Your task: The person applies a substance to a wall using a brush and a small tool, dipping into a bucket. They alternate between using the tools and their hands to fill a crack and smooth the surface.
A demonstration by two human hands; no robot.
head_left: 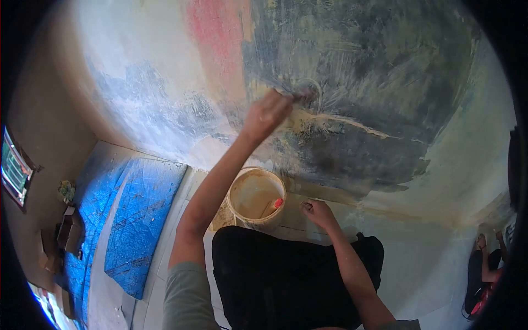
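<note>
My left hand (268, 114) is raised to the wall (352, 71), its fingers closed around a dark tool (303, 95) that touches the painted surface; the tool's head is too blurred to identify. Dark grey paint, a pink-red stripe and a pale yellowish streak mark the wall there. Lower down, my right hand (318, 213) is curled closed beside the bucket, and its contents cannot be made out. The round bucket (238, 210) holds murky tan liquid, with a red-tipped object (278, 203) leaning inside at its right rim.
A blue sheet (135, 220) covers floor on the left, with cardboard boxes (69, 231) along its far side. A small window (15, 168) is at far left. Another person (487, 269) sits at the far right. My dark-clothed legs (291, 275) are just below the bucket.
</note>
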